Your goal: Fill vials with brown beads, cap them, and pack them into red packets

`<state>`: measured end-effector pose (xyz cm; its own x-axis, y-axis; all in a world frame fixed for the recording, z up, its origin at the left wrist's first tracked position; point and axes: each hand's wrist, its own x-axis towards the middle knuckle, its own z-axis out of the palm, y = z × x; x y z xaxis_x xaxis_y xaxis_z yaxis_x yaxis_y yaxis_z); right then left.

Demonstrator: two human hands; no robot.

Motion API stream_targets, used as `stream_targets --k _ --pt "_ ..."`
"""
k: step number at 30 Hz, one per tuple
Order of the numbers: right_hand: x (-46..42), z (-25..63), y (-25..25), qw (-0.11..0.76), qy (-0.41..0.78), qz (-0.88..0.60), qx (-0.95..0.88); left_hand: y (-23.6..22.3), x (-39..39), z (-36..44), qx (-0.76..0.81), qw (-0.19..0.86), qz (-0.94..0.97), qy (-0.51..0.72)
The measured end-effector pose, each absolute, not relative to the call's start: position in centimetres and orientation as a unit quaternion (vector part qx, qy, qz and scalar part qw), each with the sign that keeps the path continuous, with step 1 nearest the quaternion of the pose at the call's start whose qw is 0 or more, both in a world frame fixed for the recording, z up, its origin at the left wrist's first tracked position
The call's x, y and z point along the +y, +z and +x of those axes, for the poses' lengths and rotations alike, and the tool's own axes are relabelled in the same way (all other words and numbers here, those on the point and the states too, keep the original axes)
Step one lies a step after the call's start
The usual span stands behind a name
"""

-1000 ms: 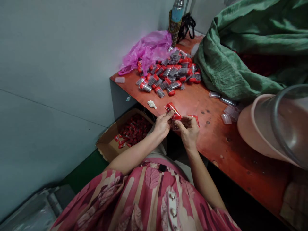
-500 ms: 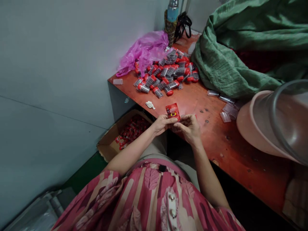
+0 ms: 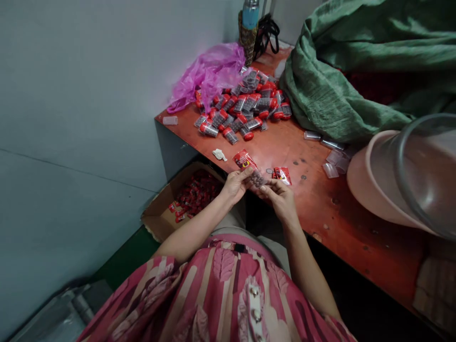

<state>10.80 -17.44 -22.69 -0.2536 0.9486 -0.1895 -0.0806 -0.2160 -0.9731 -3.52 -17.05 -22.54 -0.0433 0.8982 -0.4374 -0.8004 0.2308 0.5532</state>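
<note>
My left hand (image 3: 235, 184) pinches a small red packet (image 3: 242, 159) at the near edge of the red-brown table (image 3: 320, 209). My right hand (image 3: 281, 197) is closed beside it, its fingertips on a small clear tube (image 3: 257, 179) that meets the packet. A second red packet (image 3: 283, 175) lies on the table just right of my hands. Further back rests a heap of clear red-capped tubes (image 3: 242, 107).
A cardboard box of red packets (image 3: 188, 197) sits on the floor under the table's left end. A pink plastic bag (image 3: 208, 76), a bottle (image 3: 249, 14), a green cloth bundle (image 3: 356, 71), several empty clear tubes (image 3: 331, 156) and a pink basin (image 3: 377, 185) surround the heap.
The packet between my hands has turned from upright to tilted left, and a clear tube now shows at its lower end. A second red packet has come into view beside my right hand.
</note>
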Motion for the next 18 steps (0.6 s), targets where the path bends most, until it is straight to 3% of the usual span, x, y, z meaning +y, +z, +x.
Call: stream_targets --k 8,14,18 --pt "-17.8 9.3 -22.4 0.483 0.582 -0.483 -0.441 -22.4 -18.2 -1.6 0.395 0.692 0.126 0.591" --pt "-17.3 8.3 -22.5 0.466 0.635 -0.440 -0.431 -21.8 -19.6 -2.9 0.365 0.708 0.116 0.593" --pt "-17.2 8.7 -22.1 0.454 0.622 -0.444 -0.459 -22.6 -21.9 -5.7 0.395 0.631 0.019 0.668"
